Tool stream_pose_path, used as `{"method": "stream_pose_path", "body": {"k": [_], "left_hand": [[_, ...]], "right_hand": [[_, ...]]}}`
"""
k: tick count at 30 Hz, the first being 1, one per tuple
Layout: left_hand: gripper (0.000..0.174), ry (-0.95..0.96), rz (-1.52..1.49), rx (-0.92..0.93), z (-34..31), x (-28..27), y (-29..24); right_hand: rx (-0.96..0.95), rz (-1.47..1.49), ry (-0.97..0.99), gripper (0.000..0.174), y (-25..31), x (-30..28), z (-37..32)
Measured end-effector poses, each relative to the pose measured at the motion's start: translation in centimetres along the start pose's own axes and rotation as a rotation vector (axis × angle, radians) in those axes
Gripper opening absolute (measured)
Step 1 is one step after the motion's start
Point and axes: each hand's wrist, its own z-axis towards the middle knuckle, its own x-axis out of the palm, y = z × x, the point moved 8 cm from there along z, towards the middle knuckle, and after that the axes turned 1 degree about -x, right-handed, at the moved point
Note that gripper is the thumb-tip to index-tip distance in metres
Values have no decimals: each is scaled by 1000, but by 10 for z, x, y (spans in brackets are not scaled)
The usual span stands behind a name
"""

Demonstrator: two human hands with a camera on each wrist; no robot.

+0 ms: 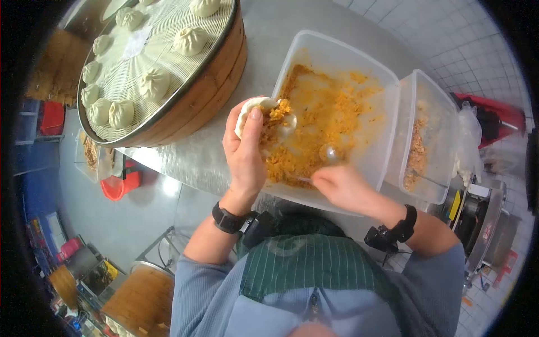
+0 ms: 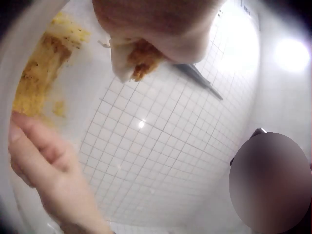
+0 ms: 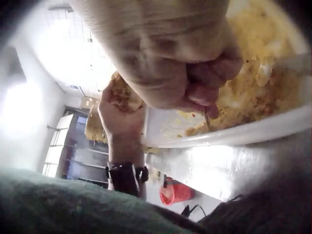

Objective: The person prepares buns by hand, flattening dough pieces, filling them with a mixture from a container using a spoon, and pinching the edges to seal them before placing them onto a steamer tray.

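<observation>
My left hand (image 1: 246, 154) cups a round dough wrapper (image 1: 259, 103) over the left side of a clear plastic tub (image 1: 391, 135), thumb on its near side. Orange-yellow filling (image 1: 278, 112) sits in the wrapper; in the left wrist view the dough (image 2: 120, 63) and filling (image 2: 145, 59) show below the hand. Inside the tub, more filling (image 1: 337, 121) is spread across the bottom. Low over the tub's near side, my right hand (image 1: 351, 191) grips a thin utensil (image 3: 208, 123), its fingers (image 3: 202, 92) curled round it. The hand hides most of the utensil.
A large bamboo steamer (image 1: 210, 92) bearing several pleated buns (image 1: 154, 84) stands at the left on the metal table (image 1: 269, 22). To the right of the tub is a second clear tub (image 1: 438, 112) with brownish filling. A red stool-like object (image 1: 120, 185) is lower left, beyond the table.
</observation>
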Motion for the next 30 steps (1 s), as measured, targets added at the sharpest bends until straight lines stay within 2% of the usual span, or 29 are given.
{"method": "stream_pose_path", "body": {"k": [1,2,3,4,5,6,8,10,11,13,16,17,19,21,23,25,26,28,30], "left_hand": [[24,9,2,11,1,1,-2],[26,20,-30,-55,0,2,0],[28,33,-62,-120,-1,3,3],[28,46,-62,-107,-1,4,0],[32,35,-125,-176,-3,4,4],[36,28,-191,-248,-5,5,10],[40,139,-234,-259,-10,20,11],[42,161,-235,-355,-22,34,15],[44,125,-254,-448,-28,35,25],[44,170,-247,-461,-34,43,38],[43,211,-212,-451,-40,52,48],[40,158,-272,-466,-41,53,47],[37,106,-334,-471,-43,51,45],[36,64,-371,-449,-44,47,49],[39,89,-387,-491,-46,49,54],[41,103,-404,-532,-50,49,63],[38,157,-361,-507,-51,52,66],[35,208,-320,-474,-53,58,67],[29,247,-161,-422,-55,63,67]], "right_hand": [[-9,74,-47,21,2,-8,-5],[-19,72,-59,21,7,-17,-12],[53,89,-43,21,8,-27,-21],[127,107,-29,22,7,-35,-30],[120,103,-48,22,7,-43,-40],[121,86,-136,21,6,-56,-52],[126,61,-250,20,10,-75,-73],[73,-9,-479,17,23,-98,-92],[70,-12,-495,17,28,-100,-96],[-65,-225,-615,14,54,-104,-105],[-104,-305,-658,12,59,-96,-109],[-110,-306,-665,12,60,-98,-112],[5,-190,-635,13,51,-104,-118],[-3,-186,-632,13,56,-109,-121],[-2,-183,-635,13,57,-108,-120],[-152,-262,-682,14,66,-98,-114],[-155,-263,-682,14,63,-94,-110],[-138,-467,-590,14,62,-77,-101],[-155,-471,-600,14,64,-70,-97]]}}
